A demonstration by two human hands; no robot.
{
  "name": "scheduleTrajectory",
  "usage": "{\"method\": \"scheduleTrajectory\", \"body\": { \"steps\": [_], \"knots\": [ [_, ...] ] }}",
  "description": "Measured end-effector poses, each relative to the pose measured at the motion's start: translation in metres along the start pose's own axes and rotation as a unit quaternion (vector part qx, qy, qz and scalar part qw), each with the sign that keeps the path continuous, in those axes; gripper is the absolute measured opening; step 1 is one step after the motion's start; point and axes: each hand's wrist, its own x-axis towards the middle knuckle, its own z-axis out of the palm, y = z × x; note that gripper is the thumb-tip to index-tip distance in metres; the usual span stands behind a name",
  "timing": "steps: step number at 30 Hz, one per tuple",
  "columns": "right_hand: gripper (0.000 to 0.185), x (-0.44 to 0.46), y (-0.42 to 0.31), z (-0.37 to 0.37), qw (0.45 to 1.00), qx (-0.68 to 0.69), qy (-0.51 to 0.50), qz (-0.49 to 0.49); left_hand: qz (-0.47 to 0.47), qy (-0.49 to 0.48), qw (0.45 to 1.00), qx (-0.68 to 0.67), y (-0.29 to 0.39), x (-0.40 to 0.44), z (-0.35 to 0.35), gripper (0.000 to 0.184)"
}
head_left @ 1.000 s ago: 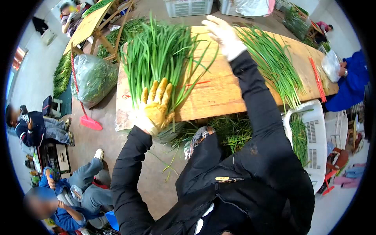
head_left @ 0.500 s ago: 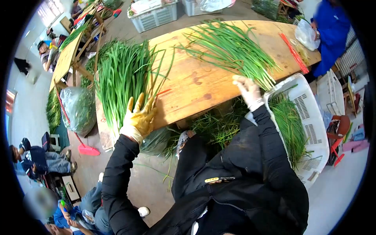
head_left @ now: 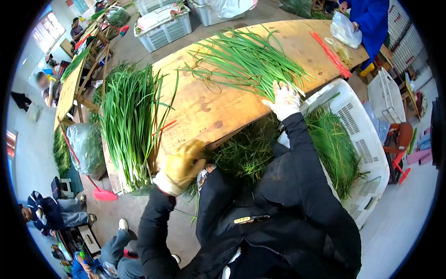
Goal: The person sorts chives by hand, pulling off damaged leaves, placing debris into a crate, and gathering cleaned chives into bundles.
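My left hand [head_left: 182, 167], in a yellow-stained glove, is blurred by motion over the near edge of the wooden table [head_left: 204, 111], just right of a large bundle of long green stalks [head_left: 127, 125]. Its finger positions are smeared. My right hand [head_left: 284, 100], in a whitish glove, lies with fingers spread on the pale stem ends of a second, looser bunch of green stalks [head_left: 260, 60]. That bunch fans out toward the far left, its stem ends near the table's front edge.
A white crate [head_left: 367, 153] with green stalks stands at the table's right front. Red strips [head_left: 331, 56] lie near a plastic bag [head_left: 346, 31] by a person in blue [head_left: 374, 21]. A filled clear bag [head_left: 86, 149] and other people are at the left.
The view has swung right. My left hand has come off the left bundle and moved right. My right hand has come down from the far side of the table onto the right bunch's stem ends.
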Motion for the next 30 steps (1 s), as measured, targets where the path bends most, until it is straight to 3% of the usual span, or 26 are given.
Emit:
{"method": "scheduleTrajectory", "body": {
  "steps": [1,3,4,5,8,10,14,15,17,19,21,22,23,25,27,29,30],
  "knots": [
    [0.07,0.005,-0.005,-0.013,1.0,0.0,0.002,-0.008,-0.012,-0.025,0.993,-0.114,0.006,0.009,0.009,0.043],
    [0.046,0.018,-0.026,-0.034,0.983,0.065,0.145,-0.093,0.059,0.032,0.997,-0.048,0.018,0.027,0.036,0.044],
    [0.027,0.037,-0.037,-0.022,0.956,0.139,0.194,-0.171,0.052,0.037,0.997,-0.053,0.028,0.04,0.045,0.049],
    [0.02,0.045,-0.053,-0.036,0.937,0.186,0.188,-0.226,0.098,0.089,0.991,-0.018,0.033,0.053,0.053,0.057],
    [0.02,0.102,-0.094,-0.02,0.944,0.135,0.059,-0.297,0.081,0.096,0.991,0.036,0.031,0.081,0.059,0.07],
    [0.019,0.128,-0.118,-0.008,0.933,0.118,0.051,-0.337,0.018,0.074,0.996,0.046,0.017,0.093,0.059,0.083],
    [0.014,0.16,-0.148,0.021,0.899,0.089,-0.001,-0.428,-0.001,0.021,0.996,0.092,0.005,0.097,0.06,0.089],
    [0.014,0.171,-0.153,0.021,0.898,0.087,-0.002,-0.43,-0.001,0.026,0.996,0.086,0.003,0.098,0.061,0.088],
    [0.014,0.197,-0.164,0.016,0.9,0.267,-0.031,-0.342,-0.003,0.023,0.997,0.071,0.0,0.1,0.062,0.088],
    [0.014,0.228,-0.169,0.024,0.839,0.46,-0.036,-0.288,-0.003,0.025,0.997,0.068,-0.001,0.101,0.06,0.089],
    [0.017,0.253,-0.175,0.023,0.829,0.483,-0.077,-0.271,-0.005,0.035,0.998,0.059,-0.004,0.102,0.063,0.088],
    [0.022,0.265,-0.178,0.032,0.84,0.422,-0.071,-0.333,-0.008,0.03,0.997,0.064,-0.004,0.103,0.061,0.086],
    [0.022,0.27,-0.183,0.038,0.84,0.419,-0.075,-0.335,-0.009,0.028,0.998,0.062,-0.005,0.104,0.061,0.086],
    [0.03,0.271,-0.195,0.037,0.865,0.113,-0.107,-0.478,-0.012,0.024,0.997,0.07,-0.006,0.105,0.062,0.086],
    [0.016,0.284,-0.204,0.03,0.859,0.107,-0.17,-0.472,-0.019,0.02,0.997,0.078,-0.008,0.107,0.061,0.086],
    [0.015,0.299,-0.213,0.037,0.881,0.141,-0.113,-0.437,-0.011,0.004,0.998,0.068,-0.009,0.106,0.059,0.085],
    [0.015,0.305,-0.213,0.031,0.883,0.194,-0.028,-0.427,-0.014,0.003,0.998,0.064,-0.009,0.106,0.059,0.084]
  ]
}}
